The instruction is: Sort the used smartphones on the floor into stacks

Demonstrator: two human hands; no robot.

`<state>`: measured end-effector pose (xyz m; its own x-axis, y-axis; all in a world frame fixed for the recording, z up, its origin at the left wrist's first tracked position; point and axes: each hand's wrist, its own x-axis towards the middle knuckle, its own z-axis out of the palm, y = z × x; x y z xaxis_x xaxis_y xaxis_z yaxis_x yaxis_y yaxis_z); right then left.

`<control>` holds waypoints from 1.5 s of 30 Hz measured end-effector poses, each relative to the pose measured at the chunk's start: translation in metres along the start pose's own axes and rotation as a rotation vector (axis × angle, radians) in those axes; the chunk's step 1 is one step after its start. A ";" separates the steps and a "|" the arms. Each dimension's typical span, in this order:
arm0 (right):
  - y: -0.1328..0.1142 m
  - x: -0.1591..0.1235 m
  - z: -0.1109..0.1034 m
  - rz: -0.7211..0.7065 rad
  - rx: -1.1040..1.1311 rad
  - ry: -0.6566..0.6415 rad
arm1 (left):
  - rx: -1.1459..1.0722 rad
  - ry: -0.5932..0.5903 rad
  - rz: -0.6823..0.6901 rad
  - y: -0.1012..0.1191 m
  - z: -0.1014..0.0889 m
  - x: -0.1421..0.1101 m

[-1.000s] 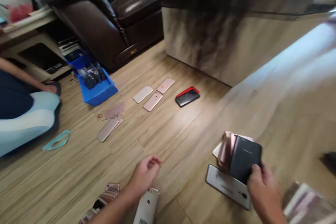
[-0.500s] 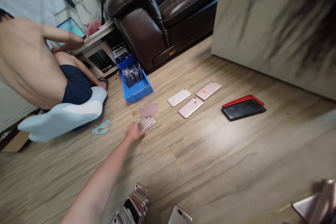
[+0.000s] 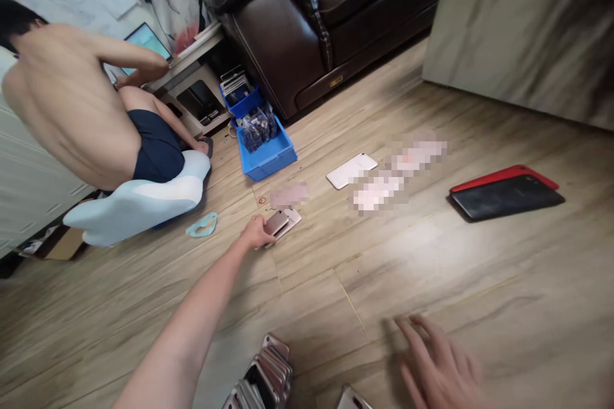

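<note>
My left hand [image 3: 255, 233] is stretched far out over the wooden floor and its fingers are closed on a rose-gold phone [image 3: 277, 222] lying on a small pile of phones [image 3: 289, 220]. Low at the right, my right hand [image 3: 439, 364] is spread flat just above the floor with nothing in it; it is blurred. A row of stacked phones [image 3: 261, 377] stands on edge near the bottom, between my arms. Further out lie a white phone [image 3: 352, 170] and a black phone on a red one [image 3: 506, 195].
Another person [image 3: 81, 108] sits on a pale cushion [image 3: 139, 201] at the left, back turned. A blue bin [image 3: 266, 147] of parts stands by a dark leather sofa [image 3: 297, 19]. A teal ring-shaped piece [image 3: 201, 225] lies on the floor. A marble-fronted block [image 3: 522, 32] rises at the right.
The view swung left. My left hand reached out to the pile and closed on the rose-gold phone. My right hand let go of the dark phone it held and now hovers open.
</note>
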<state>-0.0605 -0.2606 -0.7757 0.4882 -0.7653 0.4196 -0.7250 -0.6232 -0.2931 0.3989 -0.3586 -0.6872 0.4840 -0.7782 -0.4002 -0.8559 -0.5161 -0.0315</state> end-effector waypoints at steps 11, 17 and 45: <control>0.031 0.098 0.044 0.032 0.015 -0.084 | -0.025 0.131 -0.154 0.006 0.023 0.006; 0.028 0.096 0.042 0.077 0.042 -0.152 | -0.047 0.141 0.027 0.021 0.031 -0.011; 0.028 0.095 0.043 0.117 0.044 -0.172 | 0.202 0.099 0.319 0.083 -0.035 0.072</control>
<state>-0.0134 -0.3578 -0.7812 0.4805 -0.8467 0.2284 -0.7614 -0.5321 -0.3703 0.3694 -0.4701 -0.6863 0.1949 -0.9241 -0.3287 -0.9800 -0.1697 -0.1040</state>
